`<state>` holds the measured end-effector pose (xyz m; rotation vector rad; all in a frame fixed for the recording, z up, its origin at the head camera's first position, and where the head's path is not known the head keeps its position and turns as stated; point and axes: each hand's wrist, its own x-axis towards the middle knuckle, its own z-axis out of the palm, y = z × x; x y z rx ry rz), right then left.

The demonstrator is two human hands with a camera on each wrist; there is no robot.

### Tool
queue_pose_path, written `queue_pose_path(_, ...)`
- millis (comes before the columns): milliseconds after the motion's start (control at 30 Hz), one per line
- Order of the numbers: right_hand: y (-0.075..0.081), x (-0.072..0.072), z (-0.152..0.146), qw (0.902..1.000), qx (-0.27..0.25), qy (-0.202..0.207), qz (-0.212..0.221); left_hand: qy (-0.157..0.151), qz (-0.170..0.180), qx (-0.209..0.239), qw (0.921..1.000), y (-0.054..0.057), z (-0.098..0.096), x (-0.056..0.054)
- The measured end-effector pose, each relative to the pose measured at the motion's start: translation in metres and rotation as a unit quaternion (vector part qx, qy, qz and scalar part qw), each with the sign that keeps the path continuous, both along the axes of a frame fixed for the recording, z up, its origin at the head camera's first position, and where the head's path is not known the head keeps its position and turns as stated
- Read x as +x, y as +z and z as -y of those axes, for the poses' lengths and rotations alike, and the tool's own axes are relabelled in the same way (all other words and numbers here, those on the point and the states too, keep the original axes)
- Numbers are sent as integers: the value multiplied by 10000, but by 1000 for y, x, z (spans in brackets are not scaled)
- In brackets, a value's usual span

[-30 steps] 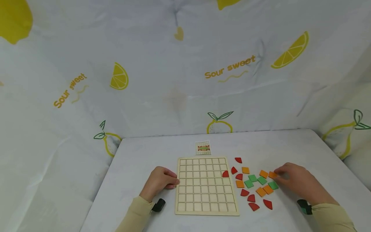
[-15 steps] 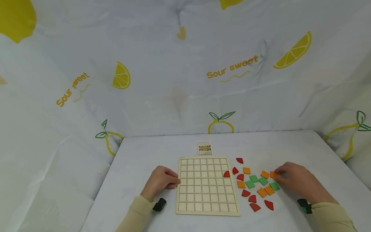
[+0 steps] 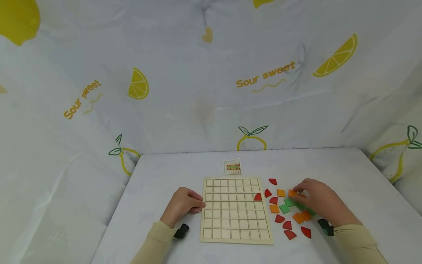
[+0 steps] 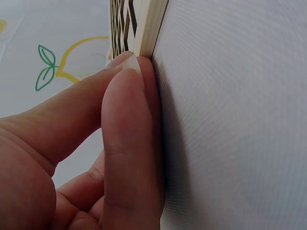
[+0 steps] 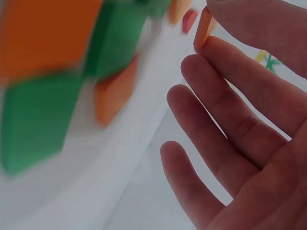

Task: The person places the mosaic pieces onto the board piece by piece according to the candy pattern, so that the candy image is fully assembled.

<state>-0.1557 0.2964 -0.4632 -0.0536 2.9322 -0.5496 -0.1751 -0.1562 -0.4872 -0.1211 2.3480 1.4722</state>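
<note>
A wooden grid board (image 3: 233,214) lies on the table, with one red quarter-circle tile (image 3: 258,197) in its right column. My left hand (image 3: 185,205) grips the board's left edge; in the left wrist view the thumb (image 4: 125,115) and another finger meet there. Over the loose tiles, my right hand (image 3: 318,200) pinches an orange square tile (image 5: 204,29) between thumb and index finger, the other fingers extended. Beneath it lie green tiles (image 3: 284,208) and orange tiles (image 3: 298,217), some partly hidden by the hand.
Red quarter-circle tiles (image 3: 287,225) lie scattered right of the board. A small card (image 3: 232,167) with a grid picture in red, orange and green lies behind the board. A lemon-print cloth (image 3: 191,91) hangs behind the table.
My right hand has moved left with an orange square tile, from the pile's right edge to above its middle. The left hand stays at the board's edge.
</note>
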Motion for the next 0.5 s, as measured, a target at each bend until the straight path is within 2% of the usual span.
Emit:
queue_pose_path(233, 1, -1, 44, 9989, -208, 381, -170, -3, -24, 8, 10000, 0, 0, -2)
queue_pose_path(500, -1, 10, 81, 9923, -202, 1061, -599, 1, -22, -9, 10000, -2, 1, -1)
